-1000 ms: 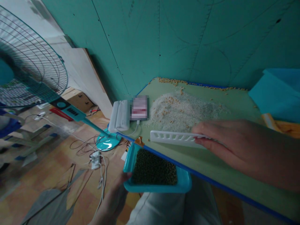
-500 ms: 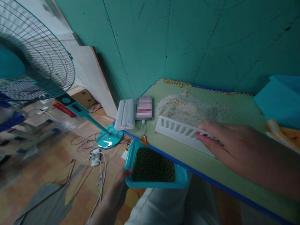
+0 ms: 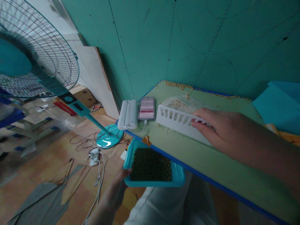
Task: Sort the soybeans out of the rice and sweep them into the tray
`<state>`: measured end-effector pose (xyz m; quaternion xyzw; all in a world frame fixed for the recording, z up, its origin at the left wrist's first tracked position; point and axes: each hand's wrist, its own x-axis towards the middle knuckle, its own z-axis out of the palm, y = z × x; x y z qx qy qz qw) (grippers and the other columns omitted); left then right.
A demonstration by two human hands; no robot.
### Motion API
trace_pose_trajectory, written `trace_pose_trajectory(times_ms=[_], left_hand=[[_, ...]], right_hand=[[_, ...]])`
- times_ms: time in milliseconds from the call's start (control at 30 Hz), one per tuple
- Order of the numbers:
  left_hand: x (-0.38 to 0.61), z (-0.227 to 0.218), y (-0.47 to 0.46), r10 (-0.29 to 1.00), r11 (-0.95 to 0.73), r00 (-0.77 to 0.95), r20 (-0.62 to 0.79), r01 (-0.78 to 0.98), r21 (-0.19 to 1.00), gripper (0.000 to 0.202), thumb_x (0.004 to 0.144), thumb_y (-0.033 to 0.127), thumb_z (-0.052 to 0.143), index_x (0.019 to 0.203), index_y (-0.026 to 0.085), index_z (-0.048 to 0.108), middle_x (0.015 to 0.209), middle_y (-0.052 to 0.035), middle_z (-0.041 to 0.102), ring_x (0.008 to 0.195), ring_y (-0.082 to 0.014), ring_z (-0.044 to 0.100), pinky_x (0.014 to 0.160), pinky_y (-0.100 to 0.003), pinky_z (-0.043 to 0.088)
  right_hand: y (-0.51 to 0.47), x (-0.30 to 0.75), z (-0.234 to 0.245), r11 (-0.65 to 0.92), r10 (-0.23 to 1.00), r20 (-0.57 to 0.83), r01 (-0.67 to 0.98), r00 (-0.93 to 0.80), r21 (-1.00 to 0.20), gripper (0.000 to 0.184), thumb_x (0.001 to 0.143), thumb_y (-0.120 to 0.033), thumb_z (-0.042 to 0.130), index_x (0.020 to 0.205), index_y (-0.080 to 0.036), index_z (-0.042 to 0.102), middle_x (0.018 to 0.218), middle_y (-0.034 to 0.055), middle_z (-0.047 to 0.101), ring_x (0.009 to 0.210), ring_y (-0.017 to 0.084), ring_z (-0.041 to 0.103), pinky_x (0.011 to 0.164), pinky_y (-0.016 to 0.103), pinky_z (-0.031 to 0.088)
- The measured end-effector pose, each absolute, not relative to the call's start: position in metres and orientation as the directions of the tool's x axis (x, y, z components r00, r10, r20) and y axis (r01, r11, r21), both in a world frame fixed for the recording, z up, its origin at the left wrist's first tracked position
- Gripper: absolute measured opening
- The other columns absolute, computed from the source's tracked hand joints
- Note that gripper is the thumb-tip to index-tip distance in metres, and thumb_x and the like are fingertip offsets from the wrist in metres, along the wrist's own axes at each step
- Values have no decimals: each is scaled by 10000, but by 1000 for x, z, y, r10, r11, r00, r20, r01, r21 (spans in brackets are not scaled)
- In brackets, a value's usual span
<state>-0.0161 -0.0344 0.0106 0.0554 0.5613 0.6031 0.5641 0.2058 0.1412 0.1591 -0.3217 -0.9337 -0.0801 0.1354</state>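
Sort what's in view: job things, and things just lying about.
In use:
white slotted bar, in the right hand
teal tub of dark grains, in the left hand
pale granular heap, behind the bar

Seemingly not involved:
standing fan
white case
power strip
grey sheet on the floor

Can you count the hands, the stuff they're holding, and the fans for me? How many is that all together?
Hands: 2 (left hand, right hand)
Tubs held: 1 (turquoise tub, in the left)
Slotted pieces held: 1 (white slotted piece, in the right)
Fans: 1 (standing fan)
Total: 5
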Motion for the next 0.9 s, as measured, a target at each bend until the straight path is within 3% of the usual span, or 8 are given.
trace_pose_trajectory(times_ms=[167, 300, 500, 700, 900], left_hand=[[-18, 6, -35, 726, 284, -354, -589, -626, 726, 437, 659, 293, 606, 1069, 148, 652, 949, -55, 770, 1175, -326, 505, 971, -437, 399], [-17, 6, -36, 739, 273, -339, -583, -640, 718, 462, 667, 288, 606, 1109, 156, 629, 971, -51, 766, 1171, -312, 512, 956, -406, 416], [-20, 5, -36, 736, 255, -359, -574, -639, 726, 526, 666, 288, 597, 1176, 159, 580, 1064, -66, 733, 1141, -325, 539, 877, -407, 476], [-23, 2, -36, 752, 252, -362, -550, -613, 749, 482, 684, 280, 578, 1155, 179, 589, 1097, -49, 720, 1143, -326, 537, 880, -421, 468], [-18, 4, -35, 760, 250, -335, -557, -640, 726, 490, 693, 294, 581, 1173, 195, 582, 1042, -34, 743, 1156, -307, 528, 943, -405, 423]], right_hand=[[149, 206, 157, 781, 597, 223, 622, -771, 60, 213, 879, -270, 362, 920, -190, 556, 739, 71, 653, 615, 220, 606, 474, 282, 361], [145, 205, 156, 802, 557, 251, 591, -792, 83, 211, 876, -229, 360, 925, -180, 559, 762, 69, 660, 571, 195, 599, 466, 277, 359], [132, 205, 157, 848, 470, 250, 511, -847, 137, 192, 852, -156, 367, 813, -181, 554, 654, 43, 626, 514, 184, 580, 438, 280, 337], [118, 203, 158, 879, 444, 285, 475, -849, 46, 296, 841, -114, 296, 736, -187, 562, 689, 67, 655, 473, 169, 572, 402, 288, 325], [100, 202, 160, 897, 437, 280, 439, -855, -57, 273, 792, -61, 328, 767, -212, 554, 649, 20, 631, 528, 169, 604, 450, 283, 413]])
